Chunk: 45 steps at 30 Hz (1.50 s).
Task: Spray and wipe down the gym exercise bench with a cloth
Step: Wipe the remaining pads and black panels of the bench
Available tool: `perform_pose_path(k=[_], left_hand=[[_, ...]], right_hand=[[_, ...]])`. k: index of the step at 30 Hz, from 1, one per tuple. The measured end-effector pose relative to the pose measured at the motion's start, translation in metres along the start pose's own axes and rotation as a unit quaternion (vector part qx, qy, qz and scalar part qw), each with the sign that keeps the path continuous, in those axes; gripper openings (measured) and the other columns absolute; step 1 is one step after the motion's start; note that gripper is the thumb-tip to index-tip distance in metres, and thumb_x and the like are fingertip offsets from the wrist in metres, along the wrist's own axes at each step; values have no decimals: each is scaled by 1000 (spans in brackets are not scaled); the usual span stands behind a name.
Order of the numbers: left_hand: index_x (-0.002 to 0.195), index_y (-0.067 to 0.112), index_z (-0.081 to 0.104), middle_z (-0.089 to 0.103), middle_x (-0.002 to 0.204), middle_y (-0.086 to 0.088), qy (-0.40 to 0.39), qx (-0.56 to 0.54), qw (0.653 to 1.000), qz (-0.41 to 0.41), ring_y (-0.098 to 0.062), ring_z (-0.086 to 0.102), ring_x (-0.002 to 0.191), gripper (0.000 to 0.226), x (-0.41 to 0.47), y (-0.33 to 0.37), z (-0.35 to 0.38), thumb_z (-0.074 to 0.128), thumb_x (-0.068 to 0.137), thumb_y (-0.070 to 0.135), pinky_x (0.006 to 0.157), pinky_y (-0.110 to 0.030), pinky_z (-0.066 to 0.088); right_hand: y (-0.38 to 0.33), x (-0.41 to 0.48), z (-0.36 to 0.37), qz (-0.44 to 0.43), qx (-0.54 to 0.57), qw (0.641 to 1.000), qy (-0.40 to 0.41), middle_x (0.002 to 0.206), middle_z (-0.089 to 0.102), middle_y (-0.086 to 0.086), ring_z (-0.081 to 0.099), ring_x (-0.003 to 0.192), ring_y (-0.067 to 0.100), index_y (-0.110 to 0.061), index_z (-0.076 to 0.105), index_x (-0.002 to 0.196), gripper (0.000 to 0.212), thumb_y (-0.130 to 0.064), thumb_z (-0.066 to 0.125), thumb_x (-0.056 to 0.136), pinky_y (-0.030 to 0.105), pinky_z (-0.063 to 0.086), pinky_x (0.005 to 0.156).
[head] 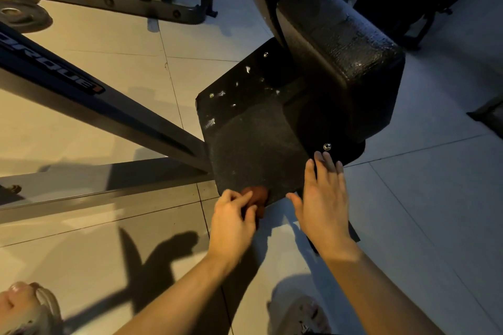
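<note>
- Head view: my left hand (234, 216) is curled tight on a reddish-brown cloth (257, 197), thumb & fingers bunched round it.
- Cloth is pressed vs. the near bottom edge of a rough black panel (253, 144) on the bench (343, 68), just fwd of my left knuckles; most of the cloth is hidden under the hand.
- My right hand (325, 198) lies flat, fingers (330, 163) straight & slightly spread, holding nothing; it rests on the panel's near right corner, palm down.
- Silver bolt (327, 147) sits just past my right fingertips, close but not touching as far as I can see.
- Both hands are near each other, left one lower, w/ the panel's bottom edge btwn them.
- Bench's padded part rises beyond & above my right hand; its black cover looks shiny, wrinkled.
- White specks dot the smooth upper part of the panel, fwd of my left hand; can't tell if it's spray or scuffs.
- Grey frame bar (81, 90) w/ lettering runs from far left in to the panel's left side.
- Weight plate (20, 15) lies on the tiled floor (422, 198), well beyond & left of my left hand.
- Below my arms: sandalled foot (32, 307) at left, shoe (299, 315) under my right forearm.
</note>
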<state>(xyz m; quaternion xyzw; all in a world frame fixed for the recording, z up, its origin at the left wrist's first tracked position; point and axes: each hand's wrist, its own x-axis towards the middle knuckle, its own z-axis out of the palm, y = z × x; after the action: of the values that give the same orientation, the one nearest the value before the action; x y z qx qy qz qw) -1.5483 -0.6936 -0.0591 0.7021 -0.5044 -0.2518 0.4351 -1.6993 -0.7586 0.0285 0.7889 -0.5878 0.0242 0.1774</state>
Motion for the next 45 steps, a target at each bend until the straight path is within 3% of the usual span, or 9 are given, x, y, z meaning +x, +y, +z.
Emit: perform_pose_path(k=[4, 10, 13, 16, 19, 24, 32, 41, 45], left_hand=[[129, 23, 70, 52, 104, 11, -82, -41, 995, 36, -5, 55, 96, 34, -2, 19, 2, 69, 95, 20, 91, -27, 51], [123, 24, 73, 71, 101, 7, -146, -121, 976, -109, -14, 72, 89, 28, 17, 34, -46, 67, 97, 14, 89, -37, 60], [115, 12, 77, 78, 98, -9, -203, -249, 929, -182, -24, 76, 86, 24, 37, 62, -83, 67, 95, 3, 77, -34, 62], [113, 7, 77, 76, 107, -18, -294, -255, 903, -183, -28, 74, 97, 22, 52, 94, -116, 68, 93, 5, 82, -30, 60], [111, 4, 74, 74, 111, -20, -329, -237, 894, -190, -30, 72, 101, 21, 58, 122, -133, 70, 92, 12, 86, -34, 59], [94, 13, 75, 74, 98, -11, -349, -158, 897, -222, -26, 71, 98, 9, 53, 154, -141, 67, 95, 18, 83, -36, 59], [126, 20, 70, 73, 123, -9, -429, -87, 886, -156, -30, 71, 113, 62, 39, 203, -183, 71, 84, 65, 96, -47, 58], [115, 9, 75, 77, 110, -10, -434, -92, 896, 6, -26, 74, 105, 25, 6, 270, -206, 71, 94, 21, 95, -42, 57], [105, 6, 77, 79, 96, -6, -368, -73, 923, 84, -19, 77, 93, 17, -5, 299, -181, 73, 92, 17, 88, -38, 61]], right_hand=[[1, 0, -2, 4, 20, 1000, -10, 157, 41, 21, 29, 152, 35, -2, 47, 148, 78, -40, 75, 86, 51, 21, 125], [-3, 4, -33, 53, 223, 972, -58, 154, 49, 8, 39, 146, 28, -10, 57, 142, 40, -15, 54, 102, 39, 36, 117], [-8, 7, -48, 96, 440, 889, -80, 132, 63, 0, 58, 124, 18, -16, 65, 130, 37, -1, 49, 100, 31, 49, 100], [-12, 13, -63, 123, 632, 740, -197, 115, 70, 0, 64, 116, 16, -17, 68, 119, 44, 12, 51, 90, 21, 52, 90], [-4, 12, -77, 116, 689, 674, -241, 97, 75, 7, 70, 99, 20, -9, 73, 104, 23, 5, 60, 91, 35, 55, 92], [17, -1, -94, 117, 687, 680, -227, 78, 70, 10, 69, 81, 22, -6, 69, 82, 13, -11, 69, 94, 42, 57, 81], [41, -13, -167, 73, 718, 653, -232, 97, 77, 14, 75, 96, 27, -5, 75, 99, 15, -18, 68, 97, 35, 61, 85], [99, -34, -255, 69, 638, 734, -223, 84, 73, 2, 70, 79, 11, -10, 71, 96, 6, -15, 69, 96, 18, 53, 65], [118, -49, -253, 126, 609, 781, -58, 83, 71, 3, 70, 79, 15, -6, 70, 93, 19, -25, 69, 96, 30, 60, 73]])
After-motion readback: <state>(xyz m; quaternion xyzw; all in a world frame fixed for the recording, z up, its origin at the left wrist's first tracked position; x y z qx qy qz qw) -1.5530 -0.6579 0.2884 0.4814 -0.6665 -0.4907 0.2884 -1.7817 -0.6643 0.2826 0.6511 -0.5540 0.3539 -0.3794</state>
